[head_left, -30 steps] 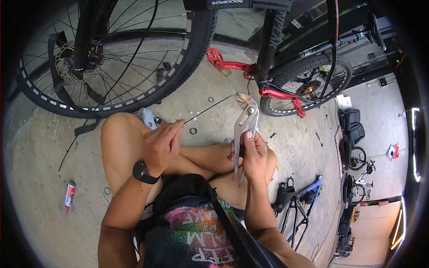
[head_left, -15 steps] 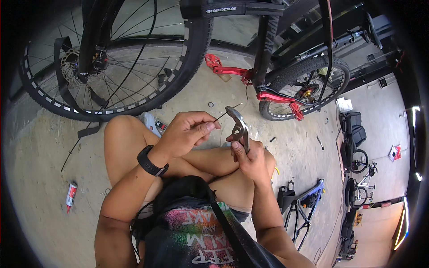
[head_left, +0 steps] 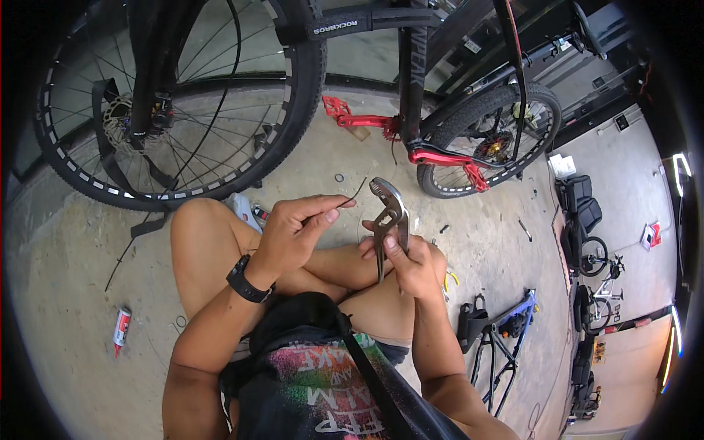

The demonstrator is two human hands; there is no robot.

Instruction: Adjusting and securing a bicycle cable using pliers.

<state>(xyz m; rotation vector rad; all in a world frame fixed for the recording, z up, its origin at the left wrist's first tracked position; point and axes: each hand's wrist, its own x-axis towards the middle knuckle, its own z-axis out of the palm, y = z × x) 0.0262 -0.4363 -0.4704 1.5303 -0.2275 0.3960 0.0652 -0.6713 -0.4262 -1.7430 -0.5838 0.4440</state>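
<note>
The thin dark cable (head_left: 350, 195) sits pinched between thumb and forefinger of our left hand (head_left: 297, 233), its free end curving up toward the open jaws of the slip-joint pliers (head_left: 387, 220), close to them but not yet inside as far as we can tell. Our right hand (head_left: 405, 260) is wrapped closed around the pliers' handles, holding the tool upright above our crossed knees. A second ago the pliers stood higher and farther right, with the cable stretched out long toward the bike; now both hands have drawn in close together over our lap and only a short length of cable shows beyond the fingers, which we read as lining up the cable end with the jaws. Around us is a worn concrete floor (head_left: 66, 279) scattered with small parts, a washer (head_left: 339, 177) and a small red-and-white tube (head_left: 121, 327) among them. A black mountain bike stands just ahead, its front wheel (head_left: 172, 110) to our left and red crank arms (head_left: 440, 155) to the right, with more bikes well apart at the right edge.
</note>
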